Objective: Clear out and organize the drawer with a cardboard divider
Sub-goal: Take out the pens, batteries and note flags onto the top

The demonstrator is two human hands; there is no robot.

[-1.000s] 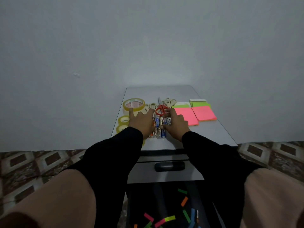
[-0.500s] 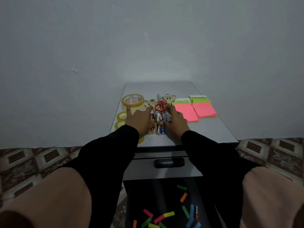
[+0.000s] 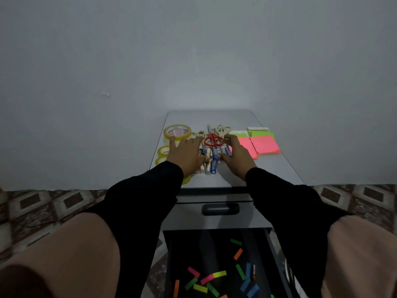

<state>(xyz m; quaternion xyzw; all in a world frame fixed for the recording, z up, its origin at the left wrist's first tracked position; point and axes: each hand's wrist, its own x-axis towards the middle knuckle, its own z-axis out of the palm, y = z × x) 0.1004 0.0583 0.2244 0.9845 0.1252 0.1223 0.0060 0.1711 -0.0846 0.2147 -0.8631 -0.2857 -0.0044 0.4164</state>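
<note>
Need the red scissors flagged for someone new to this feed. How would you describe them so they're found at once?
Find the grey cabinet top against the wall, above the open drawer. Between the tape rolls on its left side and the pink sticky notes on its right lie several scissors. The red-handled scissors sit just beyond the batteries; the neighbouring pairs have cream handles.

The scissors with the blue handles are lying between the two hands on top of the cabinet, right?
Not quite: the head view shows the scissors between the left hand and the right hand have red handles, not blue. They do lie on top of the cabinet.
</note>
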